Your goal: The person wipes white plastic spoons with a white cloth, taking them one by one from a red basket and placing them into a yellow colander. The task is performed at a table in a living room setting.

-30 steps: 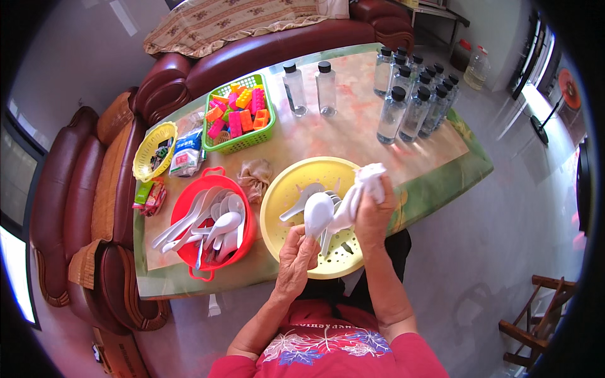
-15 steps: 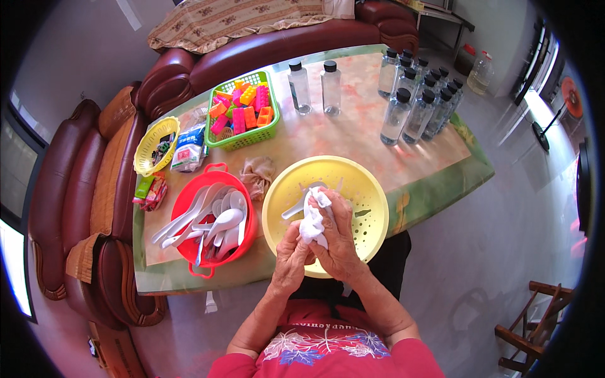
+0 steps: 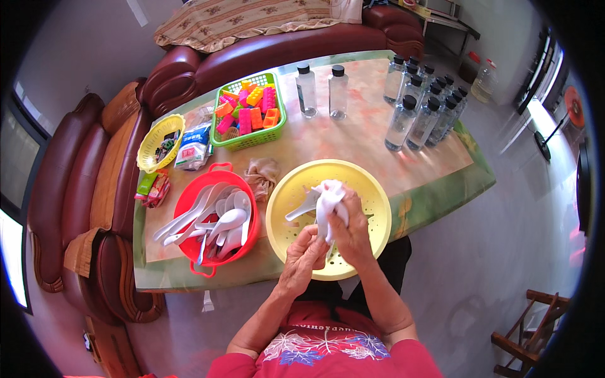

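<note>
Over the yellow colander [image 3: 275, 220], my right hand [image 3: 353, 232] is closed round a bunched white cloth [image 3: 329, 205]. My left hand [image 3: 302, 259] pinches at the cloth's lower end, on a smooth white piece that looks like a spoon, mostly hidden by cloth and fingers. Another white spoon [image 3: 305, 206] lies in the colander, left of the cloth. To the left stands a red basin [image 3: 185, 200] with two handles, filled with several white spoons and ladles [image 3: 228, 220]. A crumpled brown cloth [image 3: 261, 174] lies between basin and colander.
A green basket [image 3: 247, 140] of colourful toy bricks stands beyond the basin, beside a blue-white packet [image 3: 193, 148] and a yellow basket [image 3: 150, 148]. Two clear bottles [image 3: 338, 94] stand mid-table; several more bottles [image 3: 421, 123] cluster at right. A wooden stool [image 3: 529, 334] is on the floor.
My right hand has turned and moved slightly right with the white cloth, which now hangs longer and more upright. My left hand has shifted slightly right. The whole view has shifted a little.
</note>
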Demonstrator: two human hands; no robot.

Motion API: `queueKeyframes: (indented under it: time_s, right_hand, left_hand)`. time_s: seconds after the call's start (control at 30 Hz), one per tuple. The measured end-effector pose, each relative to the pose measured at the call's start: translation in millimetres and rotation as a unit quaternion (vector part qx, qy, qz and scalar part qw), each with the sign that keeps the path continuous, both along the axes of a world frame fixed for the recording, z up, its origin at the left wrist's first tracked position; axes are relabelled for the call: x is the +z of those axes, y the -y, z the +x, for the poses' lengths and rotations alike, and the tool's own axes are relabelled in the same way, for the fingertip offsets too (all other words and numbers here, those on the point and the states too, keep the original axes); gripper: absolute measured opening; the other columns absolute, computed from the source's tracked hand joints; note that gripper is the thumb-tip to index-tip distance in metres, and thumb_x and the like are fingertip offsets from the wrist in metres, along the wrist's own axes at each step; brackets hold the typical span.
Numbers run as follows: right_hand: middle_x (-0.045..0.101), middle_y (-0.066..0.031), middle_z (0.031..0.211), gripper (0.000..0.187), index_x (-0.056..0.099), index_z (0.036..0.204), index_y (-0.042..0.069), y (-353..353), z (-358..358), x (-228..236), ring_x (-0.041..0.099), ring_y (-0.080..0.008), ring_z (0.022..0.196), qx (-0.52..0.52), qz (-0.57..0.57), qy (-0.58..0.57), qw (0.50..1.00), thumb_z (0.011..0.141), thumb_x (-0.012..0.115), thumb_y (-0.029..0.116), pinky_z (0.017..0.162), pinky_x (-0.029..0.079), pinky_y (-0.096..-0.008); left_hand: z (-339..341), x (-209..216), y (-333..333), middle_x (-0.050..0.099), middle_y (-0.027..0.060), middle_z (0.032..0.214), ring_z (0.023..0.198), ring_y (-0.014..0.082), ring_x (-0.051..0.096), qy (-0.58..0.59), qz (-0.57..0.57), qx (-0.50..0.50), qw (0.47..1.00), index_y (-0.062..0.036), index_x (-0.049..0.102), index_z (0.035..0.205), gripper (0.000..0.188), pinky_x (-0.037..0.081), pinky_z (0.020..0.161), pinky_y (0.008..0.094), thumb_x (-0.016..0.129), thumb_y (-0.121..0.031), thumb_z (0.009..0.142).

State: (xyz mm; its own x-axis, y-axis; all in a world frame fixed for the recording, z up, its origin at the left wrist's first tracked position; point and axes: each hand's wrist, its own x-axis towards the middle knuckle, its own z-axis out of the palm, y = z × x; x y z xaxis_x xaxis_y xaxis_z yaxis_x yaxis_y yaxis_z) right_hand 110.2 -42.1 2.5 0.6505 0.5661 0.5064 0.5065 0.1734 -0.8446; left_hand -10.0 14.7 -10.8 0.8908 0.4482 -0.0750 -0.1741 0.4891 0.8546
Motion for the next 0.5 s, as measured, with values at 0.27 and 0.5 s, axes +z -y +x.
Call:
queueKeyframes:
  time_s: [0.27, 0.5]
  right_hand:
    - [0.049, -0.0165, 0.127, 0.041, 0.05, 0.12, 0.0, 16.2, -13.7, 5.4, 0.034, -0.0429, 0.125, 0.036, -0.037, 0.22, 0.974, 0.08, 0.055, 0.004, 0.104, 0.027, -0.0498]
    - [0.046, -0.0194, 0.125, 0.043, 0.042, 0.126, -0.002, 2.9, 0.6, -1.2, 0.042, -0.0364, 0.115, 0.002, -0.004, -0.108, 0.994, 0.085, 0.052, 0.009, 0.099, 0.029, -0.0464]
  left_hand:
    - [1.9, 1.1, 0.6, 0.044, -0.0046, 0.071, 0.053, 0.0016, 0.031, -0.036, -0.093, 0.054, 0.993, -0.0073, 0.052, 0.112, 0.022, 0.023, 0.046, 0.0175, 0.042, -0.02, 0.097]
    - [2.8, -2.2, -5.7, 0.053, 0.0026, 0.087, 0.072, 0.0077, 0.046, 0.086, -0.149, -0.026, 0.985, -0.0092, 0.05, 0.118, 0.025, 0.037, 0.059, 0.0222, 0.043, -0.021, 0.097]
